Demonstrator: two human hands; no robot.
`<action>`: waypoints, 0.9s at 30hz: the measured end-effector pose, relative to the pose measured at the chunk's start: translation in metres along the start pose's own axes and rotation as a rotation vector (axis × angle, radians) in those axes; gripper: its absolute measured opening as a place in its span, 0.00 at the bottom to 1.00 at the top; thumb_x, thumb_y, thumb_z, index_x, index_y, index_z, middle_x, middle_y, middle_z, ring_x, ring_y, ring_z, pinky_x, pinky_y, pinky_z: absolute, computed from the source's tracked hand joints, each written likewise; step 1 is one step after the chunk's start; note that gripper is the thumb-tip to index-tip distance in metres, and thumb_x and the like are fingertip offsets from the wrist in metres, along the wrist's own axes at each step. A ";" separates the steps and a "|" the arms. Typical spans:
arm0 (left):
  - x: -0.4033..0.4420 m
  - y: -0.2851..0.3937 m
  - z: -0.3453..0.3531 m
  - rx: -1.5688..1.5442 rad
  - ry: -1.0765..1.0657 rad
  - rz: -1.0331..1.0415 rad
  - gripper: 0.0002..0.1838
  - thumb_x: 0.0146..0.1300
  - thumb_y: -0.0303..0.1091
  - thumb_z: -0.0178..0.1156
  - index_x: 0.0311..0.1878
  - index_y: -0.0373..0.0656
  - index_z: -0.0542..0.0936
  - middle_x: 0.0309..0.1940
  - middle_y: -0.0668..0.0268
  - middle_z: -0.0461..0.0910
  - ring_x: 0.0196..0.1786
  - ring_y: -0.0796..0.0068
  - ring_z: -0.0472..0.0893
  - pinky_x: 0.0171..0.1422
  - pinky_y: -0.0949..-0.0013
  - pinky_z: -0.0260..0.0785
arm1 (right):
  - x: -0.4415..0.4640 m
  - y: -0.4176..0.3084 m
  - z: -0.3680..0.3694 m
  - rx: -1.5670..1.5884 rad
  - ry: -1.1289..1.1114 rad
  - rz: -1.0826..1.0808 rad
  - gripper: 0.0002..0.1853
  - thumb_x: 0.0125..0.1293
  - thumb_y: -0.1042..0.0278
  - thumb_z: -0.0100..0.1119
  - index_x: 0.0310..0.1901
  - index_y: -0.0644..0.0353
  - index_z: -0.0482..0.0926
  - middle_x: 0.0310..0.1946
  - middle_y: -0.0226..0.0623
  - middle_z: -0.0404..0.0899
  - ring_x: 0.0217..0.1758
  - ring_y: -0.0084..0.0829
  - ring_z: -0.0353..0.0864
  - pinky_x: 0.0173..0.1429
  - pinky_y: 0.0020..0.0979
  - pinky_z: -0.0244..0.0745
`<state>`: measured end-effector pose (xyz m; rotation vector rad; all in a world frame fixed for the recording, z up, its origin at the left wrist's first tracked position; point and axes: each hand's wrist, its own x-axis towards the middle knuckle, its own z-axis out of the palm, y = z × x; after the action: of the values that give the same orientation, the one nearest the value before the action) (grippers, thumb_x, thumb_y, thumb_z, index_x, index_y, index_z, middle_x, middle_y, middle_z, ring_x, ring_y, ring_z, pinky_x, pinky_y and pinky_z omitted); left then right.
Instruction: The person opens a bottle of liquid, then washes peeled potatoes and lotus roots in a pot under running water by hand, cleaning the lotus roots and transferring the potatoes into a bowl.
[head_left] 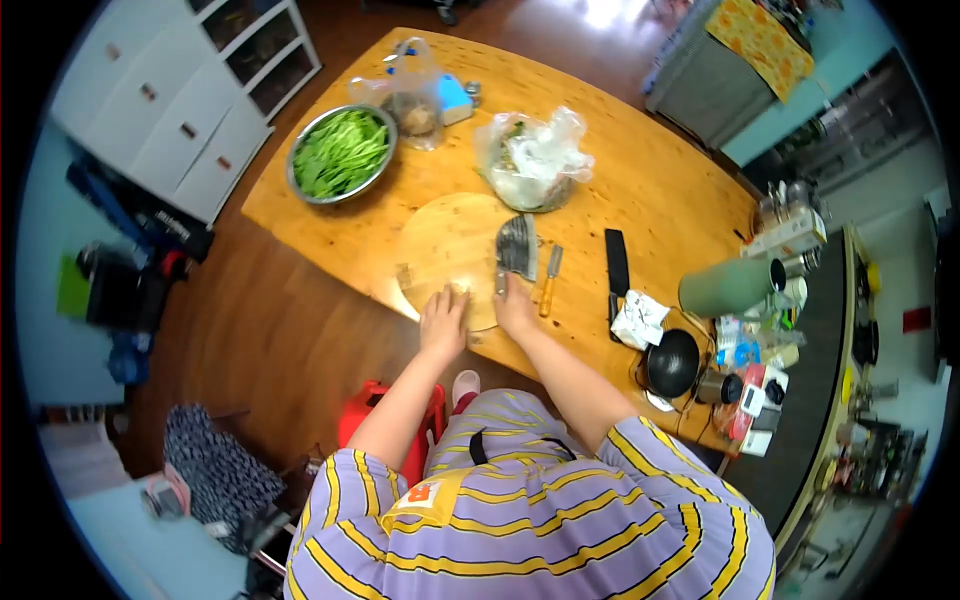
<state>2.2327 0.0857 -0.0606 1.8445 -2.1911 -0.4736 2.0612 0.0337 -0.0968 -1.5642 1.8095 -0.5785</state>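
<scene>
A round wooden board (pixel 445 240) lies near the front edge of the wooden table (pixel 600 100). My left hand (pixel 444 320) rests on the board's front part with its fingers somewhat apart, holding nothing I can see. My right hand (pixel 515 305) has its fingers closed round the handle of a cleaver (pixel 515 245), whose dark, wide blade lies at the board's right side. Just right of it is a small knife (pixel 549 280) with a yellow handle. Behind the board, to the left, stands a metal bowl (pixel 292 172) of green leafy vegetables (pixel 342 152).
Plastic bags (pixel 535 160) (pixel 415 95) and a blue-white box (pixel 454 98) sit farther back. To the right are a black knife (pixel 616 262), crumpled white paper (pixel 640 318), a black bowl (pixel 672 363) and a green container (pixel 728 288). A red stool (pixel 360 405) stands below.
</scene>
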 end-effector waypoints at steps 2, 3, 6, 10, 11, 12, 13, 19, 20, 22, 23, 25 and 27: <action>0.007 -0.008 0.018 0.116 -0.214 0.003 0.34 0.60 0.38 0.63 0.71 0.51 0.67 0.75 0.51 0.56 0.75 0.48 0.57 0.77 0.40 0.45 | 0.002 0.019 0.011 -0.102 -0.054 -0.178 0.29 0.64 0.64 0.59 0.64 0.67 0.67 0.58 0.60 0.73 0.62 0.57 0.72 0.67 0.46 0.68; 0.006 -0.016 0.031 0.197 -0.253 -0.012 0.35 0.61 0.40 0.62 0.72 0.50 0.66 0.76 0.52 0.54 0.76 0.49 0.55 0.78 0.41 0.44 | 0.003 0.034 0.015 -0.185 -0.028 -0.312 0.28 0.63 0.64 0.59 0.63 0.66 0.69 0.58 0.60 0.73 0.62 0.57 0.73 0.68 0.44 0.68; 0.012 -0.010 0.027 0.313 -0.392 -0.019 0.36 0.66 0.47 0.59 0.75 0.49 0.61 0.78 0.54 0.49 0.78 0.54 0.53 0.78 0.42 0.40 | -0.022 0.018 -0.037 0.046 -0.416 -0.074 0.24 0.65 0.65 0.58 0.63 0.57 0.74 0.58 0.54 0.76 0.64 0.51 0.73 0.67 0.41 0.69; 0.026 0.034 -0.027 0.395 -0.620 0.087 0.27 0.66 0.52 0.56 0.64 0.48 0.76 0.63 0.55 0.76 0.67 0.58 0.73 0.78 0.39 0.38 | -0.079 0.032 -0.108 0.185 -0.280 -0.103 0.20 0.69 0.78 0.49 0.60 0.56 0.78 0.50 0.50 0.82 0.55 0.48 0.81 0.62 0.38 0.74; 0.026 0.052 -0.036 0.331 -0.607 0.184 0.23 0.66 0.50 0.57 0.59 0.47 0.79 0.55 0.55 0.80 0.60 0.58 0.77 0.78 0.41 0.41 | -0.099 0.029 -0.145 0.227 -0.240 -0.091 0.19 0.69 0.78 0.50 0.60 0.57 0.78 0.47 0.48 0.84 0.52 0.44 0.83 0.59 0.36 0.76; 0.027 0.073 -0.044 0.265 -0.599 0.273 0.20 0.65 0.47 0.58 0.54 0.46 0.82 0.47 0.56 0.85 0.53 0.59 0.82 0.77 0.43 0.44 | -0.122 0.035 -0.176 0.269 -0.205 -0.084 0.18 0.70 0.77 0.51 0.59 0.58 0.79 0.45 0.46 0.85 0.50 0.40 0.84 0.56 0.34 0.77; 0.028 0.101 -0.046 0.133 -0.541 0.378 0.18 0.64 0.43 0.60 0.53 0.46 0.82 0.44 0.56 0.85 0.50 0.58 0.83 0.76 0.45 0.49 | -0.143 0.048 -0.200 0.372 -0.135 -0.030 0.17 0.70 0.76 0.53 0.58 0.58 0.79 0.44 0.44 0.86 0.47 0.35 0.85 0.54 0.32 0.78; -0.024 0.355 -0.047 -0.333 -0.446 1.130 0.19 0.58 0.32 0.66 0.54 0.47 0.81 0.54 0.56 0.80 0.60 0.52 0.75 0.67 0.51 0.64 | -0.311 0.114 -0.350 0.795 0.311 0.324 0.12 0.62 0.75 0.66 0.47 0.60 0.84 0.34 0.34 0.86 0.38 0.18 0.82 0.43 0.25 0.78; -0.045 0.408 -0.041 -0.392 -0.384 1.267 0.20 0.57 0.33 0.67 0.54 0.48 0.80 0.59 0.56 0.77 0.64 0.50 0.72 0.68 0.50 0.64 | -0.338 0.143 -0.364 0.782 0.410 0.310 0.11 0.67 0.69 0.64 0.49 0.60 0.83 0.38 0.35 0.86 0.40 0.21 0.83 0.47 0.24 0.78; -0.104 0.515 -0.032 -0.494 -0.318 1.494 0.23 0.54 0.37 0.69 0.55 0.50 0.81 0.66 0.57 0.71 0.68 0.51 0.68 0.70 0.48 0.60 | -0.393 0.196 -0.390 1.205 0.734 0.148 0.21 0.72 0.51 0.57 0.57 0.57 0.78 0.50 0.39 0.83 0.53 0.27 0.81 0.58 0.30 0.76; -0.135 0.563 -0.017 -0.601 -0.367 1.628 0.24 0.53 0.39 0.69 0.55 0.52 0.81 0.67 0.58 0.70 0.70 0.50 0.67 0.72 0.47 0.58 | -0.421 0.210 -0.413 1.539 0.730 0.089 0.28 0.73 0.43 0.48 0.63 0.56 0.73 0.59 0.42 0.76 0.61 0.34 0.75 0.65 0.37 0.70; -0.197 0.648 0.029 -0.745 -0.466 1.875 0.24 0.53 0.44 0.69 0.54 0.53 0.80 0.69 0.59 0.68 0.72 0.48 0.64 0.74 0.45 0.55 | -0.484 0.230 -0.463 2.017 0.559 -0.209 0.41 0.72 0.28 0.29 0.72 0.55 0.62 0.72 0.45 0.61 0.75 0.45 0.60 0.77 0.48 0.54; -0.244 0.704 0.122 -0.821 -0.351 2.067 0.31 0.37 0.52 0.72 0.51 0.60 0.82 0.72 0.54 0.65 0.74 0.49 0.61 0.73 0.42 0.55 | -0.545 0.270 -0.493 1.895 0.696 -0.232 0.39 0.74 0.31 0.31 0.74 0.53 0.59 0.74 0.44 0.60 0.75 0.42 0.60 0.77 0.49 0.53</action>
<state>1.5901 0.4440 0.1102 -1.0985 -2.1602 -0.8188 1.5505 0.5705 0.1542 -0.1345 0.5711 -2.1802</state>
